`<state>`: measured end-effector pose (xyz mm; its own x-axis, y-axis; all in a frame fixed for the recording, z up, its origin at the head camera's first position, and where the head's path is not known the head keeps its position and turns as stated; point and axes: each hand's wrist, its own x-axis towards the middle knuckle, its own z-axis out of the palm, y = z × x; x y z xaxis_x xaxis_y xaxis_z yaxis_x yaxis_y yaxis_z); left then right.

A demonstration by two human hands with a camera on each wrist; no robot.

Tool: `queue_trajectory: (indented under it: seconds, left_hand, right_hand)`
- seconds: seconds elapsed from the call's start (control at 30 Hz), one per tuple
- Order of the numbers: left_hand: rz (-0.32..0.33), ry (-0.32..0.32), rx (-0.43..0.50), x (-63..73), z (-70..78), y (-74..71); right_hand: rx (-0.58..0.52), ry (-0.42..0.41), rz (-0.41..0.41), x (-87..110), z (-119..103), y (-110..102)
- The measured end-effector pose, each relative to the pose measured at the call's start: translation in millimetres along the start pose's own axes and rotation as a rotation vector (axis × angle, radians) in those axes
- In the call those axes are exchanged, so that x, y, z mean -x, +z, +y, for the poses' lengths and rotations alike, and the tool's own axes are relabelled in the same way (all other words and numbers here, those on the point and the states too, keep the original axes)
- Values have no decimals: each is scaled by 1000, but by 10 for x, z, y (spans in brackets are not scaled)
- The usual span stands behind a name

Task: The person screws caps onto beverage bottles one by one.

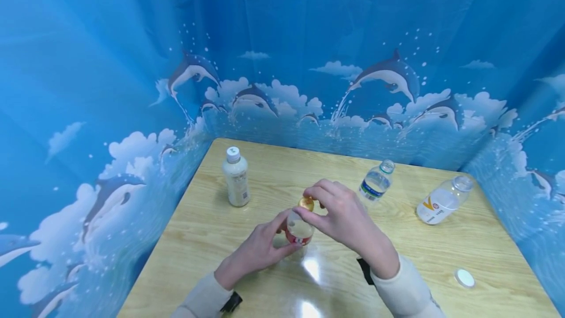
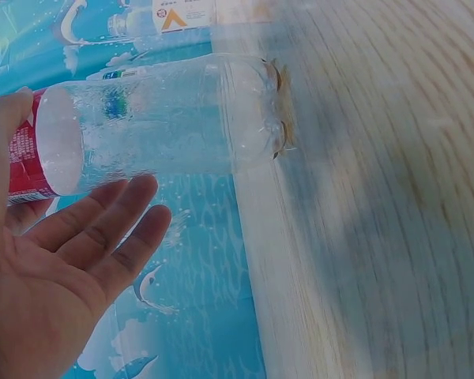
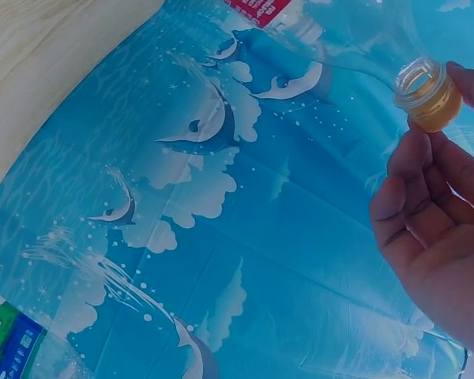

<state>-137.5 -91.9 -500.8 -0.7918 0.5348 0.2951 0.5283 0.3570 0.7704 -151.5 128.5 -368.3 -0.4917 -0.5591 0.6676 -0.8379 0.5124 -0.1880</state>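
Observation:
Between my two hands stands a clear plastic bottle (image 2: 158,118) with a red label (image 2: 30,154). My left hand (image 1: 260,248) grips it at the label between thumb and forefinger, the other fingers spread beside its wall. At the top, my right hand (image 1: 342,214) pinches a gold-yellow cap (image 3: 439,109) between thumb and fingertips. The right wrist view has this cap right at the clear threaded mouth (image 3: 417,82), with part of the rim's opening showing. In the left wrist view the bottle's base is close over the wooden table (image 2: 379,197).
A white capped bottle (image 1: 237,180) stands at left on the table. Behind my right hand is an uncapped bottle with a blue-green label (image 1: 372,188). Further right stands a wide-mouthed clear bottle (image 1: 441,202), and a white cap (image 1: 464,278) lies nearer. A blue dolphin-print curtain (image 1: 282,53) surrounds the table.

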Motion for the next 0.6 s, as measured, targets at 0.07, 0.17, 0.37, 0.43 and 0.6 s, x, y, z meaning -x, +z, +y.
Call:
queue_trajectory:
  seconds: [0.07, 0.17, 0.37, 0.43, 0.6]
  left_hand:
    - [-1, 0, -2, 0, -5, -2]
    - [2, 11, 4, -3, -13, -2]
    - [7, 43, 8, -5, -29, 3]
    - [6, 42, 13, -2, -30, 3]
    - [6, 35, -6, 6, -22, -1]
  right_hand:
    - [19, -4, 9, -9, 7, 7]
    - [56, -12, 24, -24, 19, 27]
    - [122, -13, 52, -34, 40, 78]
    - [139, -8, 52, -34, 42, 87]
    - [127, 9, 6, -13, 36, 65]
